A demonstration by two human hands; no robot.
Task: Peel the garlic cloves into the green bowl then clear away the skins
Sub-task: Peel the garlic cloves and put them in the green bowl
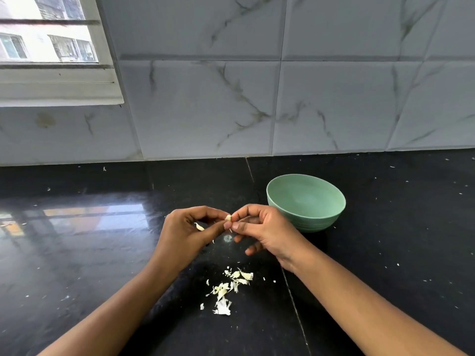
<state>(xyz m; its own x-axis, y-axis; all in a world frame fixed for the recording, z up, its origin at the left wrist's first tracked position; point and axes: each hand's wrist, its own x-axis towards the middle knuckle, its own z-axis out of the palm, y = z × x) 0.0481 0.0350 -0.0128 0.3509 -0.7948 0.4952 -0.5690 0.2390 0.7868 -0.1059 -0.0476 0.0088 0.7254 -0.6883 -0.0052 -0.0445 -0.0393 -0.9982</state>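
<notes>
the round sage-green plastic bowl (317, 222) is plain and matte, with faint ridged bands low on its outer wall. the glossy black stone worktop (102, 253) is dotted with pale flecks. the small cream-yellow garlic clove (228, 217) is unmarked. the heap of papery garlic skins (226, 290) runs off-white to pale yellow-green. the grey-white marble wall tiles (205, 106) carry brownish-grey veins. the painted window frame (59, 91) is white.

Quick count: one green bowl (305, 201); two hands, a left hand (190, 228) and a right hand (267, 231); one garlic clove (228, 217). One pale sliver (199, 226) by the left palm, clove or skin, can't tell; one pile of skins (227, 289), too many scraps to count
</notes>
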